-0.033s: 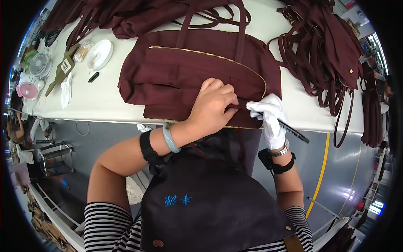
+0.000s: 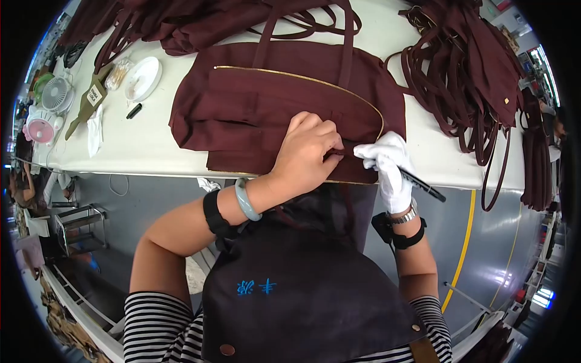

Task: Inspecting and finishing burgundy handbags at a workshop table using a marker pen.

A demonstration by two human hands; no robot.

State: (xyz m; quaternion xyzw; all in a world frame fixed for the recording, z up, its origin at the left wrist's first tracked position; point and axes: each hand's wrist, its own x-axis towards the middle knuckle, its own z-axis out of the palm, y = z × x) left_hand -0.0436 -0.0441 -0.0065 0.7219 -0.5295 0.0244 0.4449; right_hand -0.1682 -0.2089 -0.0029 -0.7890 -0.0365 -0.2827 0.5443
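A maroon bag [image 2: 272, 100] with a gold zipper [image 2: 315, 79] lies opened out on the white table in front of me. My bare left hand [image 2: 305, 151] is closed in a pinch on the maroon fabric near the bag's front edge. Just to its right, my right hand [image 2: 390, 169], in a white glove, is closed around a black pen [image 2: 425, 186]. The pen's rear end sticks out to the lower right, and its tip is hidden by the glove. The gloved fingertips are close to the fabric that the left hand pinches; I cannot tell whether they touch it.
More maroon bags with long straps [image 2: 460, 78] are heaped at the right, and others [image 2: 206, 27] lie along the back. At the left are a white plate [image 2: 144, 80], a small black cap [image 2: 134, 111], a clear bag of cotton swabs [image 2: 119, 74] and small fans [image 2: 57, 94].
The gloved right hand has shifted very slightly with the pen. My left hand keeps its pinch on the bag.
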